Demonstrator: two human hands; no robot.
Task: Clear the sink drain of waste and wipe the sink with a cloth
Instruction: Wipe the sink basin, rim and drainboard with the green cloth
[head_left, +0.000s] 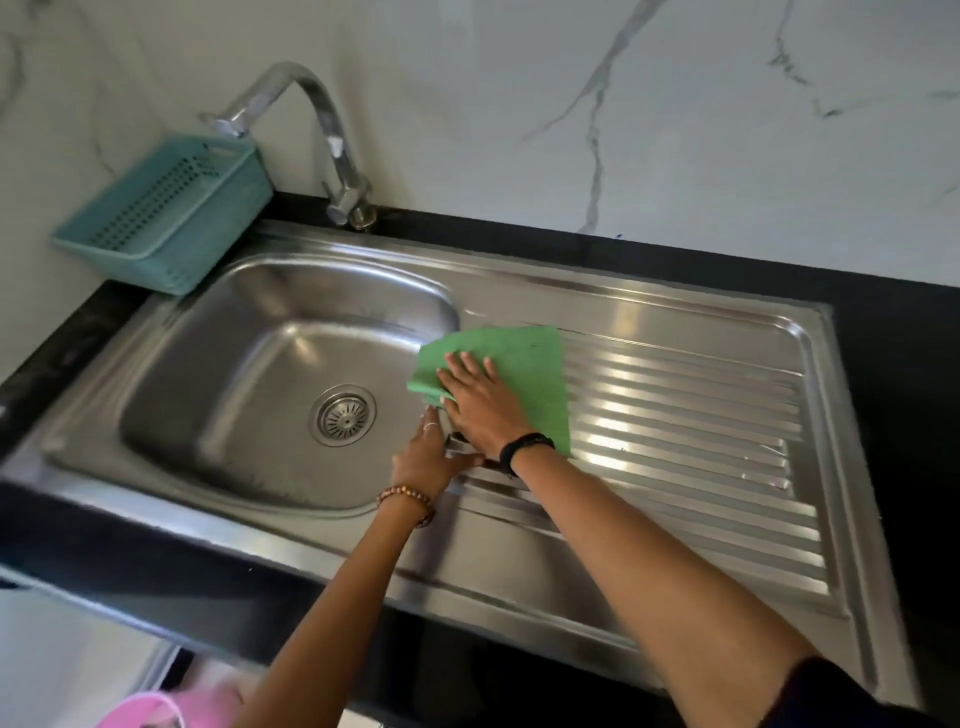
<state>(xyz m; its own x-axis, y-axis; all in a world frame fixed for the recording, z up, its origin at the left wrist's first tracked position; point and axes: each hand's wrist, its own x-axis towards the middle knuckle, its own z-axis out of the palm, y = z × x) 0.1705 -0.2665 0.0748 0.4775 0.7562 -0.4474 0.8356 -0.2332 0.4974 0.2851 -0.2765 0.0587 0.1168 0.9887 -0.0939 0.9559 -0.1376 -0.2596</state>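
White marble-look wall panels (519, 104) with grey veins back a black stone countertop (893, 364), into which a long stainless steel sink (623, 312) with a rounded basin on the left and a ribbed draining board (701, 415) on the right is set. At the basin's floor sits a round slotted metal drain strainer (343, 414); no waste can be made out in it. A curved chrome tap (322, 119) rises behind the basin, its spout over a teal perforated plastic basket (166, 208) tilted against the wall at the sink's back-left corner. A flat green cleaning cloth (519, 374) lies spread on the left end of the draining board, one corner folding over the basin's edge. The right hand (478, 402), wearing a dark wristband, presses flat on the cloth with fingers straight and slightly spread. The left hand (423, 457), with a beaded bracelet and a ring, rests on the steel just beside it; its fingertips lie under the right hand, so its grip cannot be told. A pink object (156, 712) is blurred and cut off at the bottom-left edge.
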